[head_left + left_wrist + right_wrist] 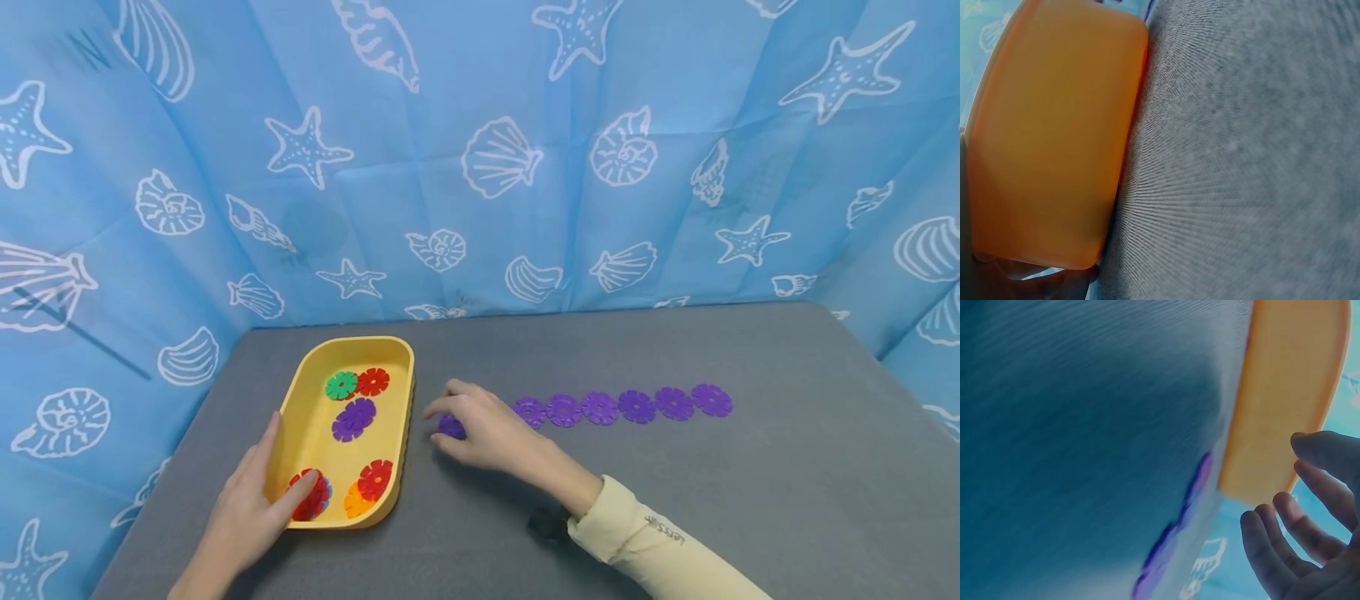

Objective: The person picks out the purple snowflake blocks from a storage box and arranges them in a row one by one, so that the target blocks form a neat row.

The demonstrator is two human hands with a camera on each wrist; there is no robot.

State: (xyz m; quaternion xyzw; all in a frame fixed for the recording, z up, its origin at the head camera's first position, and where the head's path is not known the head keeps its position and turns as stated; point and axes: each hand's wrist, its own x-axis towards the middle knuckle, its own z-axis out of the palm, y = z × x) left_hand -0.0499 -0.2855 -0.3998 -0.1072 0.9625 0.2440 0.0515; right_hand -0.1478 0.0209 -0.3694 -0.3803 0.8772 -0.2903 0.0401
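Note:
My left hand (251, 500) grips the near left corner of a yellow tray (309, 429), thumb over the rim and fingers along the outer wall. Its thumb overlaps some red notched plastic discs (321, 493) inside. To the right of the tray, my right hand (483, 429) hovers low with fingers spread around a purple disc (451, 427), partly hidden by the hand. In the right wrist view the fingers (1297, 525) are apart, with nothing between them. Several more purple discs (600, 408) lie in a row on the table, running rightward from this hand.
More discs lie in the tray: green (341, 385), red (372, 382), purple (354, 419) and orange (358, 502). The table (750, 500) has a grey cloth cover. A blue curtain (495, 217) with shell and starfish prints hangs behind it.

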